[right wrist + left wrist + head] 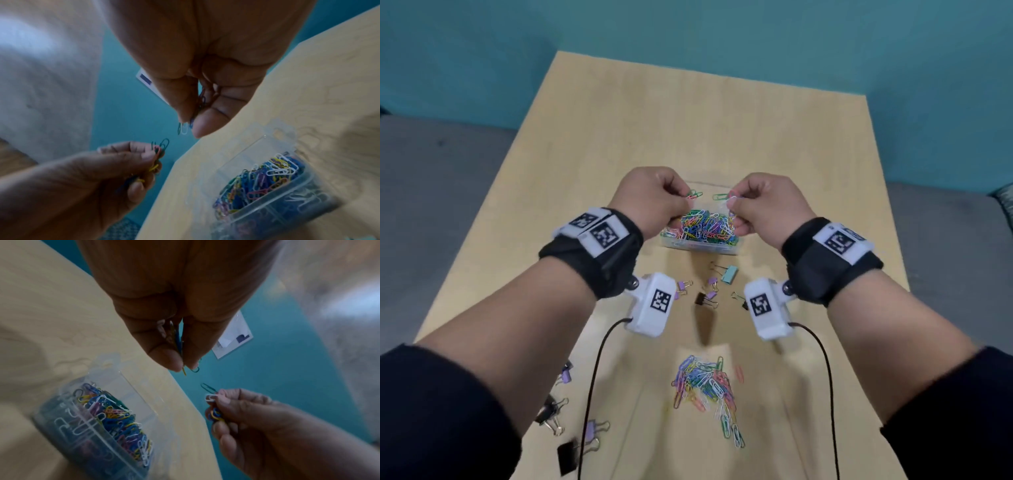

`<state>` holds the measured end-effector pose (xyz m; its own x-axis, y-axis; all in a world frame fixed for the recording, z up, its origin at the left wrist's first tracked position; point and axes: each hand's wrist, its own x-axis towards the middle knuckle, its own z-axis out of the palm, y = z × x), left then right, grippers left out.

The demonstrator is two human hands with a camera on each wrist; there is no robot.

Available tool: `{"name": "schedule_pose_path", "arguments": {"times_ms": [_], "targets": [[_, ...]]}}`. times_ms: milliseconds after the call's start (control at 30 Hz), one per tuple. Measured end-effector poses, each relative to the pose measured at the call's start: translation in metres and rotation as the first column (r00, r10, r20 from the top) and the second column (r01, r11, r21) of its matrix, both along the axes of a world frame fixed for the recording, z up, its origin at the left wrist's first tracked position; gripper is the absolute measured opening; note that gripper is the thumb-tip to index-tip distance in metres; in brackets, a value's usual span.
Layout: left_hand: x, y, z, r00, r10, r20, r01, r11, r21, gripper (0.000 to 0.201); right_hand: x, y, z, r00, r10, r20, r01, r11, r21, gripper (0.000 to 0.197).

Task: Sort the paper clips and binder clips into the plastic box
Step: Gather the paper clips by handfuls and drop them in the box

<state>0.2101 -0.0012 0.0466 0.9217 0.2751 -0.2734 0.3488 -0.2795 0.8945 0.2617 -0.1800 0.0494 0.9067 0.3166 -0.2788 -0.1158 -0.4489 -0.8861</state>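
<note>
A clear plastic box (734, 249) full of coloured paper clips stands mid-table, also visible as the box (131, 402) and the box (308, 181) in the wrist views. Above it, my left hand (654, 202) grips a bunch of paper clips (694, 194), seen as clips (177, 339) between its fingers. My right hand (763, 209) holds another bunch of clips (722, 197), seen as clips (202, 100) in its pinch. A loose pile of paper clips (705, 387) lies nearer me. Binder clips (709, 296) lie scattered between pile and box.
More binder clips (565, 425) lie near the table's left front edge. A mint binder clip (729, 273) sits just before the box. Cables (592, 394) hang from both wrist cameras. The wooden table (688, 130) stretches bare beyond the box; a teal wall stands behind.
</note>
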Motion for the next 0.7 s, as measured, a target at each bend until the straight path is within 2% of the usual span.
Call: {"name": "schedule_pose_path", "arguments": {"times_ms": [67, 133, 200, 233, 333, 400, 500, 600, 700], "targets": [[0.009, -0.005, -0.007, 0.997, -0.057, -0.046, 0.062, 0.991, 0.119, 0.007, 0.008, 0.009, -0.010, 1.000, 0.023, -0.009, -0.024, 0.992, -0.123, 0.012], [0.012, -0.008, -0.012, 0.986, -0.132, -0.104, 0.152, 0.964, 0.217, 0.012, 0.012, 0.014, -0.015, 0.991, 0.131, -0.015, -0.129, 0.936, -0.329, 0.008], [0.009, -0.003, -0.016, 0.982, -0.122, -0.144, 0.159, 0.947, 0.280, 0.023, 0.012, 0.008, -0.013, 0.971, 0.236, 0.035, -0.176, 0.809, -0.561, 0.031], [0.004, 0.002, -0.016, 0.987, -0.087, -0.135, 0.123, 0.950, 0.289, 0.024, 0.009, 0.002, -0.009, 0.964, 0.252, 0.083, -0.153, 0.784, -0.602, 0.036], [-0.028, 0.011, -0.010, 0.999, 0.011, -0.032, -0.003, 0.972, 0.236, 0.022, -0.021, -0.022, 0.002, 0.949, 0.236, 0.208, -0.087, 0.832, -0.548, 0.029], [-0.063, 0.005, -0.014, 1.000, -0.018, -0.016, 0.022, 0.964, 0.265, 0.020, -0.056, -0.039, -0.006, 0.934, 0.285, 0.215, -0.126, 0.825, -0.550, 0.023], [-0.126, -0.020, -0.039, 0.954, -0.277, -0.117, 0.300, 0.843, 0.448, 0.026, -0.118, -0.057, -0.037, 0.880, 0.468, 0.083, -0.318, 0.709, -0.629, 0.025], [-0.172, -0.050, -0.076, 0.820, -0.532, -0.213, 0.559, 0.661, 0.500, 0.035, -0.167, -0.064, -0.067, 0.779, 0.628, 0.003, -0.463, 0.578, -0.672, 0.037], [-0.197, -0.066, -0.101, 0.735, -0.627, -0.257, 0.619, 0.467, 0.631, 0.044, -0.198, -0.069, -0.086, 0.685, 0.729, -0.006, -0.522, 0.485, -0.702, 0.067]]}}
